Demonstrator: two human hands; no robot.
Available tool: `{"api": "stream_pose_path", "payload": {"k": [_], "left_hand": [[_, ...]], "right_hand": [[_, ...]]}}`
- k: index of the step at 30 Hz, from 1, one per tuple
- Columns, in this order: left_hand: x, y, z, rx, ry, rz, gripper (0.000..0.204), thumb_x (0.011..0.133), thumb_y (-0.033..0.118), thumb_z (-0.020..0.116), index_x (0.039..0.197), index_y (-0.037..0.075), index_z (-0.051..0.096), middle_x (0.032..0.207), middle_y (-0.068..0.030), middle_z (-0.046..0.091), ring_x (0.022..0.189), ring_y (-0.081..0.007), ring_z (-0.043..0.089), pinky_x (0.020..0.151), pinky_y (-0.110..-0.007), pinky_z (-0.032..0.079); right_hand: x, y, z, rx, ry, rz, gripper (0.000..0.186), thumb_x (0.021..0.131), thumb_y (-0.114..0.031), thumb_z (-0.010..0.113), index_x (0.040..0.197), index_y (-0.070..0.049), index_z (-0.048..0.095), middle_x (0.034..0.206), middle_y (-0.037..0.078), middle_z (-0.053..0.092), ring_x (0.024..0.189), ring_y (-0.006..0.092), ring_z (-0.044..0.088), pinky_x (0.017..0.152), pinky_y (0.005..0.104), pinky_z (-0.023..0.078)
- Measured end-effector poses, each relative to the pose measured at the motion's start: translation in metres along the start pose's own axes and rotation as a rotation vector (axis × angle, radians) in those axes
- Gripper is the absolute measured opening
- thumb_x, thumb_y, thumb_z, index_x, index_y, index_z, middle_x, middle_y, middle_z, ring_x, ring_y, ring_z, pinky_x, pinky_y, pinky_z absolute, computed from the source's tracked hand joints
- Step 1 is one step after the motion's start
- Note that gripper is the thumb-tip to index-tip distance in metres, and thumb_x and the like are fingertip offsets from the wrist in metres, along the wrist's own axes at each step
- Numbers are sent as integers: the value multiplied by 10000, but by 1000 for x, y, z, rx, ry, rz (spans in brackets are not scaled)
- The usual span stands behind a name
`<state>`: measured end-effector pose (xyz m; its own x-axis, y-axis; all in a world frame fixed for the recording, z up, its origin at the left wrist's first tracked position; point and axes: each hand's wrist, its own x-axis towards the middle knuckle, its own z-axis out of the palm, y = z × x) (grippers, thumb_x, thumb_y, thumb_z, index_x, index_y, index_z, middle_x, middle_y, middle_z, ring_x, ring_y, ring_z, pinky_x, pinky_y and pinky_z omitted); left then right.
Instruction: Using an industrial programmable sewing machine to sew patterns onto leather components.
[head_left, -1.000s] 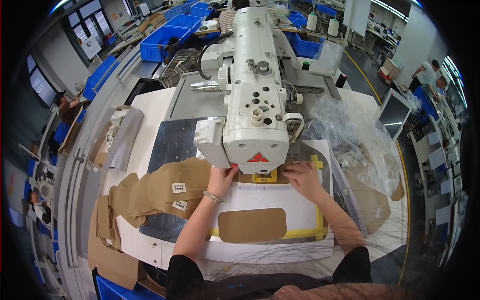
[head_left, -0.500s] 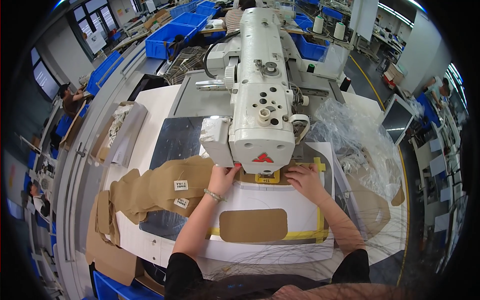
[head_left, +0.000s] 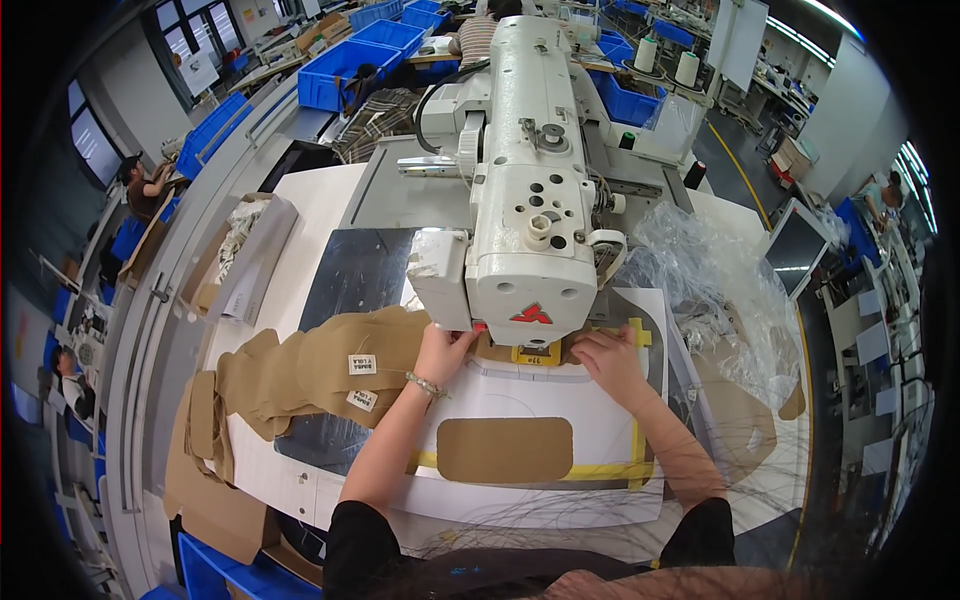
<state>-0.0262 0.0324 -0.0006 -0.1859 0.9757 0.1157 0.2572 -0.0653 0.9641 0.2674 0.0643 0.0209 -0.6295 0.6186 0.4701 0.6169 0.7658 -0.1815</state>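
A white industrial sewing machine stands in front of me, its head over a strip of brown fabric. A yellow clamp frame presses on that strip under the head. My left hand pinches the strip's left end, thumb and fingers together beside a red button. My right hand lies on its right end with the fingers stretched out. Below the clamp, a white template sheet edged with yellow tape has a rounded cutout showing brown. The needle area is hidden by the machine head.
Left of my arm lie stacked brown fabric pieces with white labels. Beyond them is a cardboard box of cloth. Crumpled clear plastic covers the right side near a screen. Blue bins stand behind; other people sit farther off.
The whole view has shifted slightly, with the machine now a little further right in it. Both hands stay at the brown strip; my right fingers have shifted slightly on it.
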Motion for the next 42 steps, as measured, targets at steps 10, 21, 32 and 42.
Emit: {"api": "stream_pose_path", "payload": {"k": [10, 21, 32, 42], "left_hand": [[-4, 6, 4, 104, -74, -2, 182, 816, -16, 659, 991, -46, 616, 810, -38, 646, 655, -73, 563, 580, -238, 461], [-3, -5, 5, 183, -122, 18, 168, 816, -59, 626, 984, -64, 633, 841, -63, 672, 737, -102, 629, 645, -245, 503], [-5, -9, 7, 230, -92, 79, 176, 795, 63, 687, 945, -29, 693, 722, -157, 674, 573, -202, 600, 577, -311, 479], [-11, 12, -1, 347, -97, 102, 176, 790, 91, 680, 931, -10, 707, 619, -145, 617, 507, -251, 562, 524, -348, 458]], "right_hand": [[-7, 4, -4, -150, 28, -55, 57, 763, -108, 629, 803, -148, 621, 836, -51, 620, 809, 127, 591, 808, 361, 313], [-13, 2, -4, -203, -36, -83, 100, 716, -86, 606, 796, -147, 612, 848, -53, 607, 851, 133, 576, 813, 392, 317], [-19, 3, -6, -94, -46, -63, 45, 782, -192, 691, 822, -185, 672, 943, -66, 661, 856, 114, 588, 811, 391, 298], [-24, 3, -11, -40, -97, -40, 97, 799, -210, 674, 883, -162, 684, 1006, -33, 668, 915, 143, 596, 859, 413, 301]]}}
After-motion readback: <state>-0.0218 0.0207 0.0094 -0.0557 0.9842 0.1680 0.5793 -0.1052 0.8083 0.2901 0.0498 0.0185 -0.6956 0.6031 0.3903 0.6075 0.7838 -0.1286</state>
